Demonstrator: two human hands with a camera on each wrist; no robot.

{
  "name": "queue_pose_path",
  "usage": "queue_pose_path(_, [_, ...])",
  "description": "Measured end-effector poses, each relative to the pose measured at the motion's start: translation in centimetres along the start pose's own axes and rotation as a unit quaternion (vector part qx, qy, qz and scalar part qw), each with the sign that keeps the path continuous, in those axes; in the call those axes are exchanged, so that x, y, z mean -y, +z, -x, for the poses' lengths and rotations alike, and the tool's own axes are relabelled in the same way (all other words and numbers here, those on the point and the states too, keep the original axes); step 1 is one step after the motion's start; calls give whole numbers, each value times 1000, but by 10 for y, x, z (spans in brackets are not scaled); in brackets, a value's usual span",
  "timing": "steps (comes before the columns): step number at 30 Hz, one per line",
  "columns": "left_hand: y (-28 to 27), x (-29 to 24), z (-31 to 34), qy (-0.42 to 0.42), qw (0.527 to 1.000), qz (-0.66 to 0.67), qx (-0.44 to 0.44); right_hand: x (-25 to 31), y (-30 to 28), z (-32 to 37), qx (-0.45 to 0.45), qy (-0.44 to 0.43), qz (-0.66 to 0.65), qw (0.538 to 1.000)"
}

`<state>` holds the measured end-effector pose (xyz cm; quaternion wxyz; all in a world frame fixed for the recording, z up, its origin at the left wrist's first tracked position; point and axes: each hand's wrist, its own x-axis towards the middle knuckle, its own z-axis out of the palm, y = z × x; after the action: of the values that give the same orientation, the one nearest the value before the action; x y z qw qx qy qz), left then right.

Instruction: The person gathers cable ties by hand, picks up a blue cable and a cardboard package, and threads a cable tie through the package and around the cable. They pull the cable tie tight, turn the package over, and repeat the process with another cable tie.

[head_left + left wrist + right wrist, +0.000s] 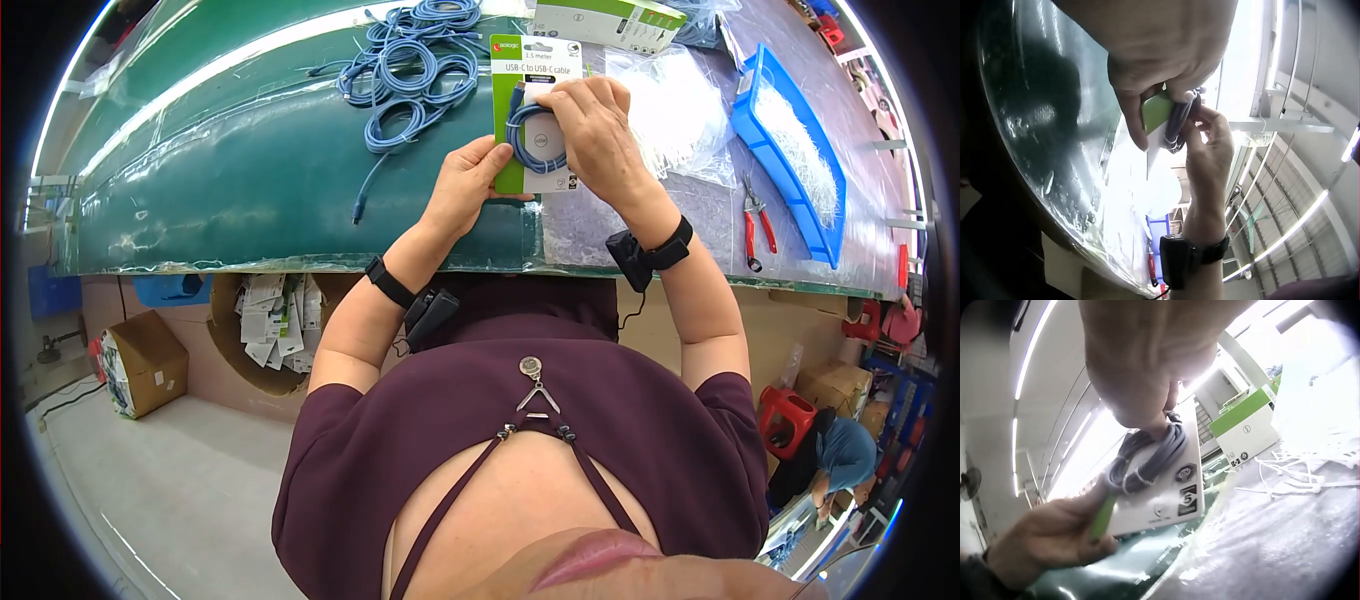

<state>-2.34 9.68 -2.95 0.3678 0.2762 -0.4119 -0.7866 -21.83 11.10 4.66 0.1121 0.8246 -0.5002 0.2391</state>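
A green-and-white printed card [502,110], labelled USB-C to USB-C cable, stands tilted up over the table. My left hand [462,182] grips its lower left edge, thumb on the front. Against the card's face lies a blue coiled cable [537,167], one plug pointing up beside the green strip. My right hand [602,138] pinches the upper right of the coil with thumb and fingers. In the right wrist view, small ties bind the coil [1138,478]. Several more blue cable coils [408,68] lie on the green mat, left of the card.
Behind the card is a green-and-white box [605,25]. Clear plastic bags holding white ties [670,115] lie to the right. Farther right are red-handled cutters [757,228] and a blue tray [828,240] of white ties. The table's front edge [300,268] runs before my body.
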Motion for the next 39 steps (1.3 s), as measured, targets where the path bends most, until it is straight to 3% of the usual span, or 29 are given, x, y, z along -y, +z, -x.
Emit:
queue_pose_path(3, [2,-5,-1,-1,999,45,-1,-1,-5,-5,-20,24,-25,999])
queue_pose_path(6, [-2,-6,0,-11,998,65,14,3,-14,-8,-225,149,-153,951])
queue_pose_path(7, [-2,-8,-1,-17,997,76,23,3,-12,-7,-228,150,-153,950])
queue_pose_path(8, [-1,-8,0,-18,997,74,24,2,-7,-4,-188,211,-312,907])
queue_pose_path(10, [3,-6,1,-7,997,70,35,0,6,5,-93,312,-595,735])
queue_pose_path(11, [5,-5,1,-2,997,69,41,-1,10,8,-95,314,-594,735])
queue_pose_path(14, [-2,-1,1,-9,997,63,47,-3,24,12,-33,417,-730,540])
queue_pose_path(18, [-6,-1,1,-28,995,80,51,-5,31,10,-59,423,-731,532])
queue_pose_path(19, [-6,-1,1,-35,994,91,54,-4,31,10,-58,423,-732,531])
queue_pose_path(20, [-5,-1,0,-36,994,92,53,-2,31,9,-120,382,-602,691])
queue_pose_path(21, [-3,0,0,-32,995,88,45,2,26,6,-175,324,-443,817])
queue_pose_path(22, [-2,1,0,-29,995,84,36,3,21,2,-222,250,-264,905])
queue_pose_path(23, [-1,2,1,-27,996,80,27,3,17,-2,-220,251,-265,904])
queue_pose_path(26, [-6,3,1,-21,998,46,33,-3,0,-17,-271,96,-35,957])
queue_pose_path(27, [-6,3,2,-17,999,28,38,-5,-7,-19,-269,96,-36,958])
queue_pose_path(30, [-4,3,3,-12,999,-3,35,-13,-26,-25,-172,-37,-29,984])
queue_pose_path(31, [-3,4,5,-12,999,-20,33,-12,-23,-25,-169,-38,-31,984])
queue_pose_path(34, [1,4,6,1,997,-68,26,-16,-7,-31,-45,-89,-173,980])
queue_pose_path(39, [-6,8,5,41,989,-138,26,-34,-2,-42,31,-110,-231,966])
